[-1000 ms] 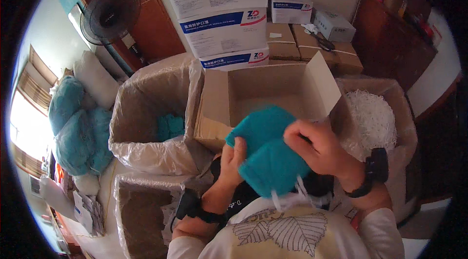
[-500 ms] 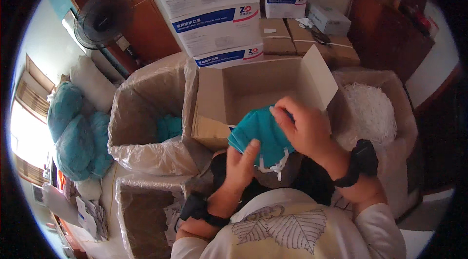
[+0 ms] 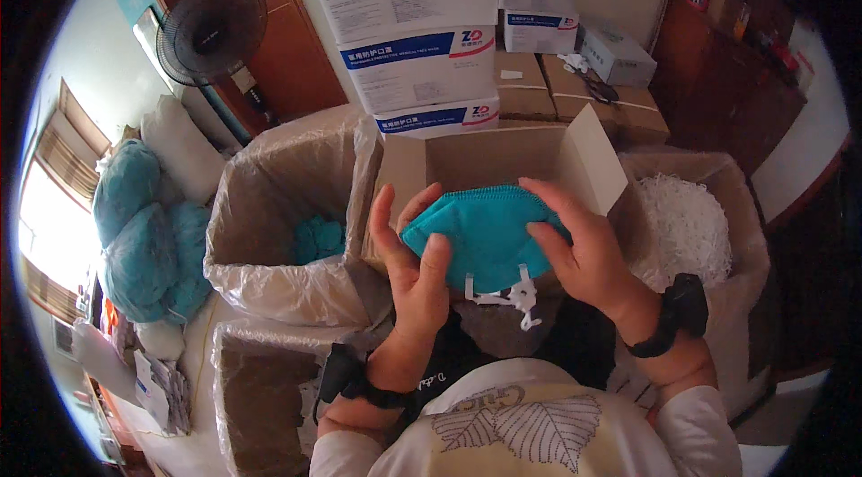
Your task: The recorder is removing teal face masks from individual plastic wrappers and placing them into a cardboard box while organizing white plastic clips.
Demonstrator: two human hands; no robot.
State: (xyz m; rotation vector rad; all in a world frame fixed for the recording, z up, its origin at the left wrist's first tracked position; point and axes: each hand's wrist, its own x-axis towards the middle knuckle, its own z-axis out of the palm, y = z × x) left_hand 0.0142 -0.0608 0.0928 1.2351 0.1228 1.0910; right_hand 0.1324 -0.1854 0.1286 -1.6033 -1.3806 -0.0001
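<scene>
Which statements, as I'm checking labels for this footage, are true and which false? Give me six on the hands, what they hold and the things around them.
1. The left hand and right hand both hold the teal mask. True.
2. The white straps hang from the mask's upper edge. False: they hang at its lower edge.
3. A pile of white strands lies to the right of the open cardboard box. True.
4. The fan stands at the far right. False: it is at the upper left.
5. Teal pieces lie in the plastic-lined box on the left. True.
6. The right wrist is bare. False: it wears a black band.
</scene>
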